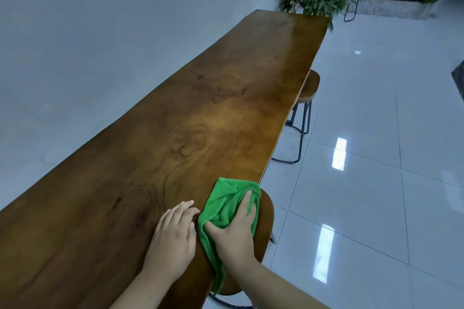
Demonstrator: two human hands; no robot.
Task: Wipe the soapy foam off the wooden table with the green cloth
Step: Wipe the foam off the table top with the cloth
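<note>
Cloth (223, 211) lies bunched at the table (200, 108) edge, tail overhanging; my right hand (233, 236) presses it, fingers fairly straight. Left hand (173, 236) rests flat beside it, holding nothing. Risk: an outward stroke drags the cloth onto the stool (266, 211). No foam discernible

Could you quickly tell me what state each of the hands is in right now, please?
Left hand: open, resting flat on the wooden table.
Right hand: open, pressing down on the green cloth.
</note>
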